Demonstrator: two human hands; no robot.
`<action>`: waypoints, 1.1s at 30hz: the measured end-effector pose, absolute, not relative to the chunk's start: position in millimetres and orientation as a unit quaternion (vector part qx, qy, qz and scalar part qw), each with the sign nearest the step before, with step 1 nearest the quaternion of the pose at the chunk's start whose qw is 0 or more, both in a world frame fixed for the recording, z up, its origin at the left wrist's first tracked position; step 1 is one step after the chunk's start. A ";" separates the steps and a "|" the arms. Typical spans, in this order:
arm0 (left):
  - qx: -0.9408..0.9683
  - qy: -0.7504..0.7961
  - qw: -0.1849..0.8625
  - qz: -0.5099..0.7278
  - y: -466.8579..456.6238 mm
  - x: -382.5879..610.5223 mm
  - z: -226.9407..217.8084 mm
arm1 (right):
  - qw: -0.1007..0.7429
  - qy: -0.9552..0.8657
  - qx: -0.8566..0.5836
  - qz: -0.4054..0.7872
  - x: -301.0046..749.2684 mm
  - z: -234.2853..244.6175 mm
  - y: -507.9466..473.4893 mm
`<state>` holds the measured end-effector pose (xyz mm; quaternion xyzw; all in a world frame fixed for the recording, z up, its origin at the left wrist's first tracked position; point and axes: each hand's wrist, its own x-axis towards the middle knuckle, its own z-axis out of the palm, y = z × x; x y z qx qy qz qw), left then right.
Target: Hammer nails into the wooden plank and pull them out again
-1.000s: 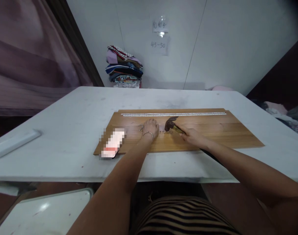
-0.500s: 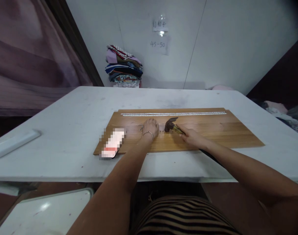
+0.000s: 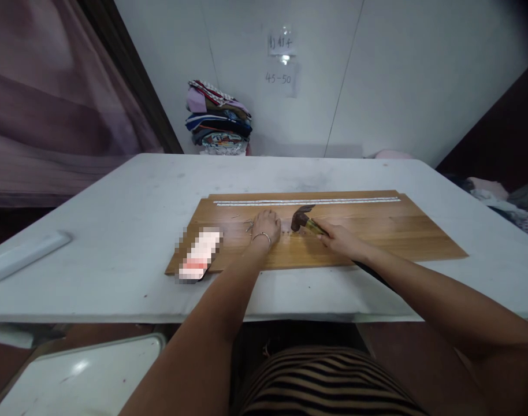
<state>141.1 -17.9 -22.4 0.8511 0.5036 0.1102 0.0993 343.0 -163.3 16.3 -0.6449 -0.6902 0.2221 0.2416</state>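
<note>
A long wooden board (image 3: 376, 231) lies on the white table (image 3: 129, 214). My right hand (image 3: 339, 240) grips a hammer (image 3: 302, 218) by its yellowish handle, the dark head resting low over the board's middle. My left hand (image 3: 266, 224), a thin bracelet at its wrist, is curled with its fingers pinched on the board just left of the hammer head; what it pinches is too small to make out. A few loose nails (image 3: 248, 223) lie left of that hand. A white ruled strip (image 3: 307, 201) runs along the board's far edge.
A blurred pink-and-white object (image 3: 199, 254) lies on the board's left end. At the table's left edge sits a long white object (image 3: 25, 254). Folded clothes (image 3: 218, 121) are stacked against the back wall. A white stool (image 3: 77, 372) stands below left.
The hammer head has shifted slightly left and down toward my left hand. My left hand has stayed in place.
</note>
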 end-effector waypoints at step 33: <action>0.849 0.504 0.112 0.115 -14.4 141.0 -23.3 | 0.241 -0.682 -0.649 0.238 339.7 11.2 -166.2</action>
